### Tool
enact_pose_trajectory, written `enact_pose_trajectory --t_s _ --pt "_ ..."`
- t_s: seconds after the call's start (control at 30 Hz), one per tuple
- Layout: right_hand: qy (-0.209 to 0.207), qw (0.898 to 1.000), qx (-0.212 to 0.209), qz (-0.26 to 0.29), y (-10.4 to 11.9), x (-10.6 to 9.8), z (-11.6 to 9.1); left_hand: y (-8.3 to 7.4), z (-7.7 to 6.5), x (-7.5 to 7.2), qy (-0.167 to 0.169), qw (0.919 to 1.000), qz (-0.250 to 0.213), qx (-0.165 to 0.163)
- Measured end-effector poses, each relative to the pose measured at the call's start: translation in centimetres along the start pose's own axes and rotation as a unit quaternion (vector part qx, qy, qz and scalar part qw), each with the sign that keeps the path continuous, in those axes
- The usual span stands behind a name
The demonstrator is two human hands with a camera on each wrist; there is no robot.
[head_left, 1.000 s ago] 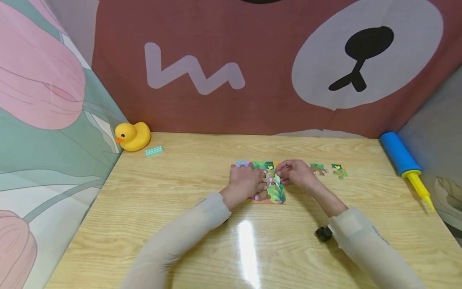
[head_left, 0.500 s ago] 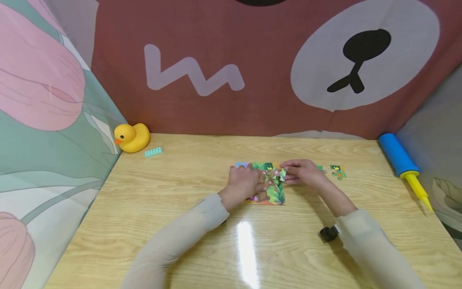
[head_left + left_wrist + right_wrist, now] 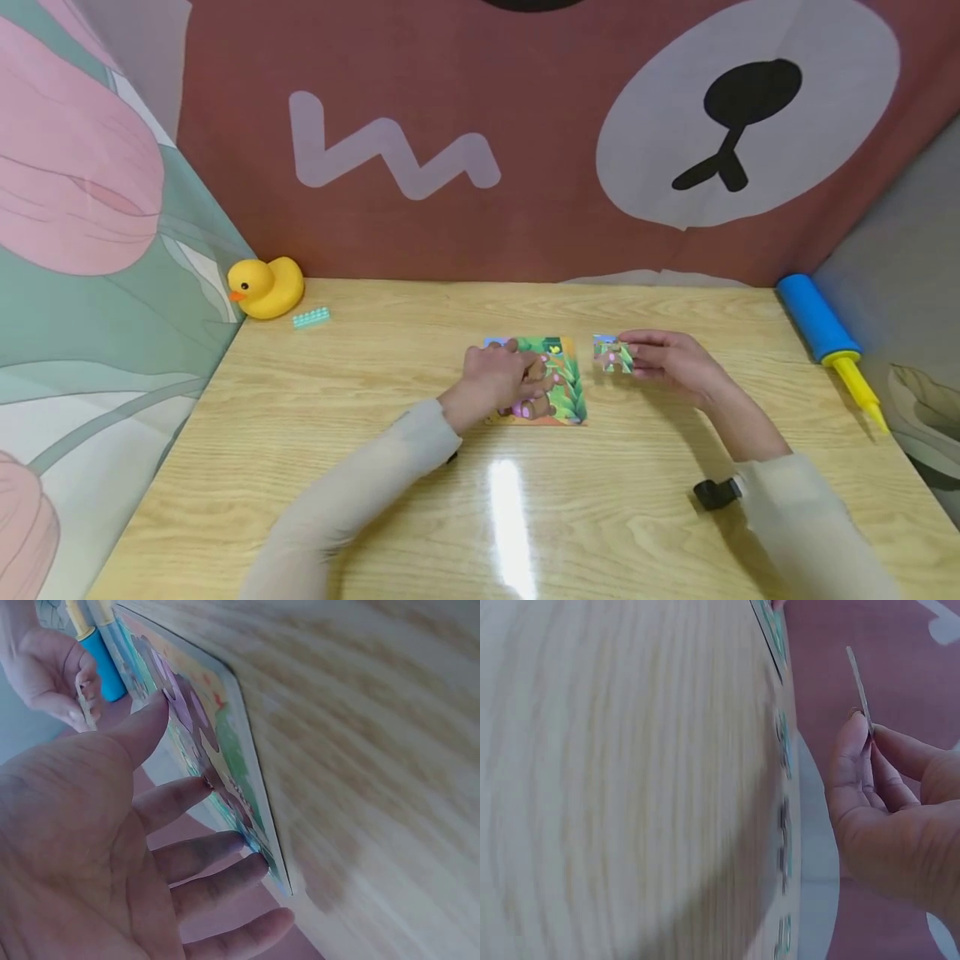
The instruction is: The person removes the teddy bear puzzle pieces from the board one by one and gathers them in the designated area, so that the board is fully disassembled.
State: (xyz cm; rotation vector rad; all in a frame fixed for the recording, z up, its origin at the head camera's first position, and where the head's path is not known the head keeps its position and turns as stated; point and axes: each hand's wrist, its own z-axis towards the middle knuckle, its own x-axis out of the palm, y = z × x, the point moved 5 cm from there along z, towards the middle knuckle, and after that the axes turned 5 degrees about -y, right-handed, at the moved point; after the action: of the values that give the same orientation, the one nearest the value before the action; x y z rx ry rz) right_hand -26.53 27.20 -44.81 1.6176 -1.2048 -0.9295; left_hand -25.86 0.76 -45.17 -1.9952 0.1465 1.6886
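A colourful jigsaw puzzle [image 3: 573,402] with a bear picture lies flat on the table, partly covered by my left hand [image 3: 495,373]. That hand rests over it with the fingers spread and nearly straight; in the left wrist view the fingertips [image 3: 196,787] meet the puzzle's face. To the right of the puzzle, my right hand [image 3: 675,362] pinches one puzzle piece [image 3: 606,353] between thumb and fingers. The right wrist view shows this puzzle piece [image 3: 858,679] edge-on, raised off the table.
Several loose puzzle pieces [image 3: 784,840] lie on the table beyond the right hand, hidden from the head view. A yellow rubber duck [image 3: 268,289] and a mint toy brick [image 3: 311,317] stand back left. A blue and yellow pump [image 3: 821,325] lies at the right edge.
My right hand has moved right from the puzzle's right side, carrying the puzzle piece away from it. The left hand stays on the puzzle. The loose pieces have passed out of sight behind the right hand.
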Motion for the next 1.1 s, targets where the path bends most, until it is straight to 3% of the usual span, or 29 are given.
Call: enact_pose_trajectory --t_s 0.03,0.1,0.3,0.63,0.9,1.1 --pt "-0.001 1.0 -0.001 0.007 0.0 -0.3 -0.2 -0.1 -0.4 -0.6 0.011 0.996 0.083 -0.03" --pt "-0.001 1.0 -0.001 0.022 0.0 -1.0 -0.6 -0.3 -0.8 -1.0 0.025 0.9936 0.1 -0.047" --pt "0.006 0.998 0.006 0.062 -0.2 -2.8 -1.4 0.2 -1.0 -1.2 0.013 0.9938 0.092 -0.061" --pt "-0.002 0.998 -0.007 0.059 -1.0 -5.5 -2.8 0.9 -1.4 -1.3 0.06 0.9907 0.117 -0.037" --pt "0.005 0.997 -0.023 0.072 -2.0 -7.4 -3.7 1.1 -1.7 -1.5 0.063 0.9922 0.102 -0.033" --pt "0.017 0.993 -0.025 0.116 -3.0 -8.7 -4.6 1.2 -1.7 -1.4 0.07 0.9921 0.098 -0.034"
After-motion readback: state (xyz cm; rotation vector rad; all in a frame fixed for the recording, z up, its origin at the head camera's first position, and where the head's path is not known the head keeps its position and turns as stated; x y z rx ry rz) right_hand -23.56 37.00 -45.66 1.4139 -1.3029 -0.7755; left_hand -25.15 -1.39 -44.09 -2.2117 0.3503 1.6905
